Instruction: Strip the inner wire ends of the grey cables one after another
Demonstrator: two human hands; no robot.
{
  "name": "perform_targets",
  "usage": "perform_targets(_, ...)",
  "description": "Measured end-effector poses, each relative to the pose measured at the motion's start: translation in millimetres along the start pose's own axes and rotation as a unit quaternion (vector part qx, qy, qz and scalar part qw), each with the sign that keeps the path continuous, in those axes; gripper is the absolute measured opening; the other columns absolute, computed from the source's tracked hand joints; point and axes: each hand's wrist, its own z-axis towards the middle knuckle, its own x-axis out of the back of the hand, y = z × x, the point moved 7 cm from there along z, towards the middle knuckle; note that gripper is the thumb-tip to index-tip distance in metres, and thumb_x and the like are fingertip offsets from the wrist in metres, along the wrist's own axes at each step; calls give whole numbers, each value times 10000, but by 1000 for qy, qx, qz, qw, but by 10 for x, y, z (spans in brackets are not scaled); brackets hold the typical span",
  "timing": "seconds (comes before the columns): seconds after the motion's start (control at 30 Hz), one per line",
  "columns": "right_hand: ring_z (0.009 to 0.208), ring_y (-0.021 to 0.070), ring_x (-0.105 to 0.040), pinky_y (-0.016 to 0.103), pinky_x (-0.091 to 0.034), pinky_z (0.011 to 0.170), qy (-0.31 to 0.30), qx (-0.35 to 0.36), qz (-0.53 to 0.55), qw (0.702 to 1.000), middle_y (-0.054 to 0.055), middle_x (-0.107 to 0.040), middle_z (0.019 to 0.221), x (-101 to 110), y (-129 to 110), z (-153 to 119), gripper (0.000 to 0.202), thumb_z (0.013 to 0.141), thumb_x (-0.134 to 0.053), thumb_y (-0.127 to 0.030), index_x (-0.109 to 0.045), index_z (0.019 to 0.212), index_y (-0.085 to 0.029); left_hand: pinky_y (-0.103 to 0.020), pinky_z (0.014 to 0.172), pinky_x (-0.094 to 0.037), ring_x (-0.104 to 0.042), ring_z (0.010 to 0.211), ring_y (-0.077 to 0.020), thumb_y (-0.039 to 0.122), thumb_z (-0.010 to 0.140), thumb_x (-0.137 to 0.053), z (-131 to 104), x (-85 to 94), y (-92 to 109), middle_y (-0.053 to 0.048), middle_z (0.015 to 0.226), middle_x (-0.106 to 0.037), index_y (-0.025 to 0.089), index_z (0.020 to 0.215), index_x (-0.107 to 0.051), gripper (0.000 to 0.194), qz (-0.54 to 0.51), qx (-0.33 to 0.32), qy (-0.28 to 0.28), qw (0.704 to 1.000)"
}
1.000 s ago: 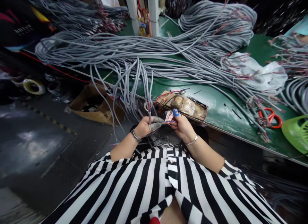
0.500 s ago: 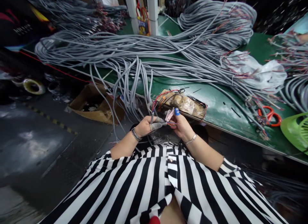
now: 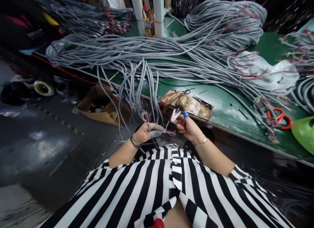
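My left hand, with grey coverings on some fingers, is closed round a grey cable. Coloured wires fan out of the cable end beyond my fingertips, and another cable end with coloured wires sticks up above this hand. In my right hand, a small pale pink tool is pinched, and a blue covering wraps the thumb. A thin white strand runs between the tool and the wires. Just behind my right hand, a tape-wrapped block lies at the table's edge.
Long bundles of grey cable stretch across the green table, and several hang over its front edge. Red-handled scissors and a green basket are at the right. A cardboard box stands below at the left.
My hands have moved slightly apart. The pink tool has moved up and away from the wires, which now spread more freely from my left hand, with the white strand showing between.
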Motion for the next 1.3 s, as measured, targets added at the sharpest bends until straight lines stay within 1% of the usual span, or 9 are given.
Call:
perform_targets(0.07,408,14,-187,184,-13,389,-17,-3,-10,1000,-24,-546,655,-79,-34,8,600,654,-630,-745,-575,779,-161,-206,572,-498,-627,606,-126,412,687,-790,26,24,9,-95,720,-721,91,884,-761,378,-4,-3,27,1000)
perform_targets(0.23,408,17,-179,176,-42,386,12,16,-31,999,-80,-376,514,-153,-78,32,542,642,-704,-671,-521,712,-165,-186,527,-447,-572,551,-94,411,685,-792,123,18,3,-69,672,-697,103,907,-759,381,-23,11,52,998)
perform_targets(0.47,397,23,-229,182,-71,380,78,66,-38,994,-83,-373,516,-103,-119,1,512,628,-736,-632,-501,697,-181,-163,447,-334,-430,444,-37,426,677,-792,249,-35,-31,-26,615,-659,97,898,-751,398,-31,27,50,998)
perform_targets(0.7,403,35,-209,214,-70,404,55,101,-33,993,-65,-389,449,-128,-131,24,479,661,-718,-609,-612,697,-143,-177,498,-366,-496,537,-75,367,640,-823,320,-73,-112,-39,665,-663,88,883,-743,379,-5,22,24,999)
perform_targets(0.87,394,36,-224,210,-84,407,50,114,-25,992,-74,-350,417,-123,-124,31,466,672,-721,-587,-661,713,-127,-166,453,-302,-417,471,-45,382,646,-819,317,-85,-132,-7,590,-609,77,872,-734,389,-11,33,20,999)
perform_targets(1.03,405,34,-214,210,-44,412,54,97,-26,993,-55,-399,451,-93,-94,48,473,656,-732,-594,-649,686,-130,-158,401,-242,-340,399,-24,433,723,-757,286,-77,-116,24,503,-536,75,938,-724,419,-27,39,23,999)
perform_targets(1.1,404,37,-215,215,-65,409,48,103,-32,993,-56,-391,447,-110,-104,45,479,667,-721,-602,-649,688,-129,-157,416,-279,-373,412,-29,426,715,-765,290,-92,-96,16,518,-556,78,923,-728,407,-14,36,16,999)
perform_targets(1.2,405,41,-215,219,-137,406,46,123,-30,991,-66,-368,429,-138,-133,31,489,676,-712,-616,-651,697,-131,-171,521,-397,-507,530,-68,400,675,-799,316,-126,-58,-29,643,-651,86,877,-738,378,12,23,6,1000)
perform_targets(1.3,405,36,-216,210,-135,391,46,112,-15,993,-63,-400,454,-136,-109,34,515,659,-713,-644,-632,710,-138,-192,604,-452,-564,596,-94,392,673,-801,333,-143,-47,-38,676,-676,88,877,-741,371,19,21,-2,1000)
